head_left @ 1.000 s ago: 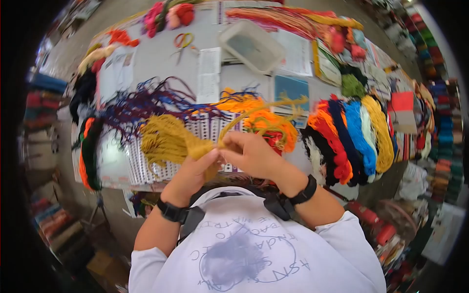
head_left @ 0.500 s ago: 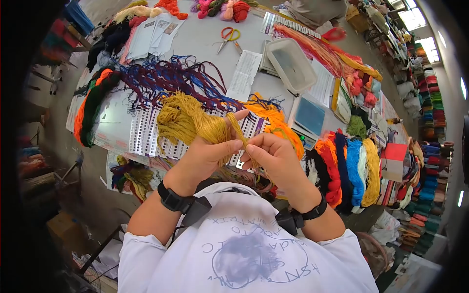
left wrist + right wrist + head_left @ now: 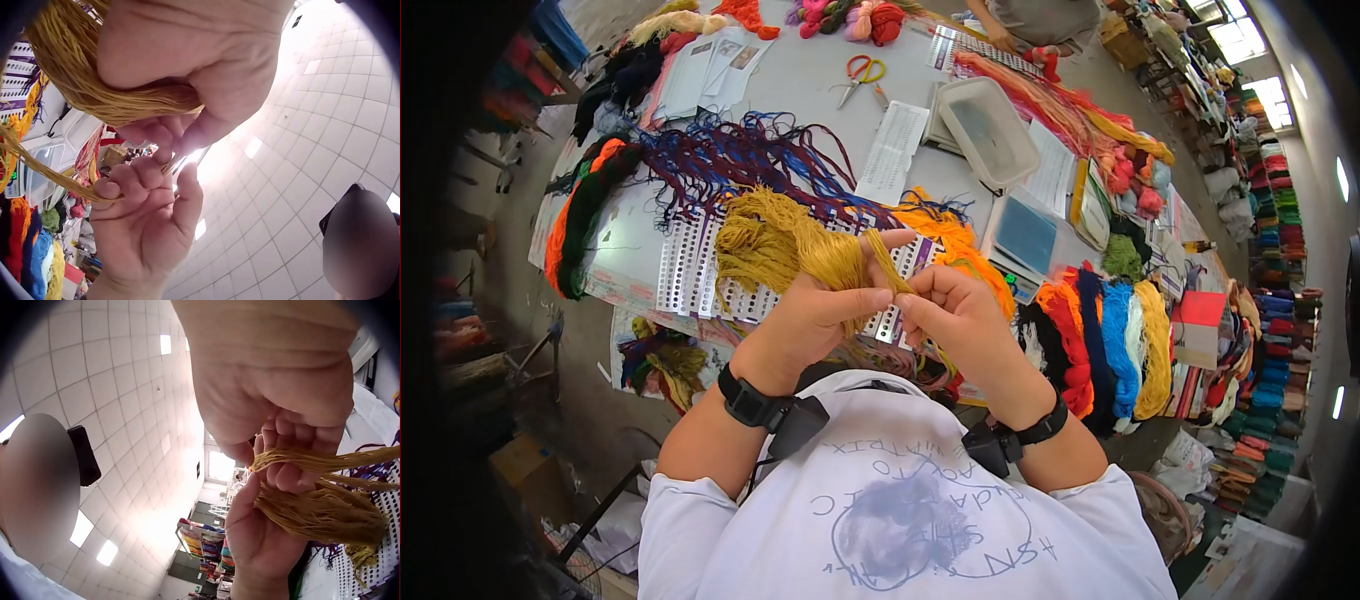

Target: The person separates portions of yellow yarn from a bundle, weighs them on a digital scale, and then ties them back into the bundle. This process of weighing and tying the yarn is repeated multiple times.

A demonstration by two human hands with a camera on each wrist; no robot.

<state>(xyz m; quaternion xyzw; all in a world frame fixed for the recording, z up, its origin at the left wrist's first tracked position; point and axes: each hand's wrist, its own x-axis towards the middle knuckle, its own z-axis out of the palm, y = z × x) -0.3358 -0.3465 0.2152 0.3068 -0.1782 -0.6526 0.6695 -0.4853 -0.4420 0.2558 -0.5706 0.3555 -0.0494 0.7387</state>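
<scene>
A skein of mustard-yellow yarn (image 3: 765,240) lies across my left hand (image 3: 815,315), its loose bulk hanging out to the left over white perforated strips. The left thumb presses on the yarn while the index finger points outward. My right hand (image 3: 965,315) meets the left fingertips and pinches a thinner bundle of the same yarn (image 3: 886,262). In the left wrist view this thin bundle (image 3: 59,178) runs out past the curled right fingers (image 3: 128,181). From the right wrist, the skein (image 3: 325,515) spreads over the left palm (image 3: 262,540).
Purple and blue strands (image 3: 745,165) and orange yarn (image 3: 950,235) lie beyond the hands. Scissors (image 3: 860,78), a plastic tub (image 3: 988,130) and a small scale (image 3: 1022,245) are farther back. Coloured skeins (image 3: 1118,345) hang at the right table edge. Another person (image 3: 1040,25) is across the table.
The head view has turned and steadied. The left index finger now points out, and the thin yarn bundle, earlier trailing away to the right, runs between the hands. Over the last half second the hands barely move.
</scene>
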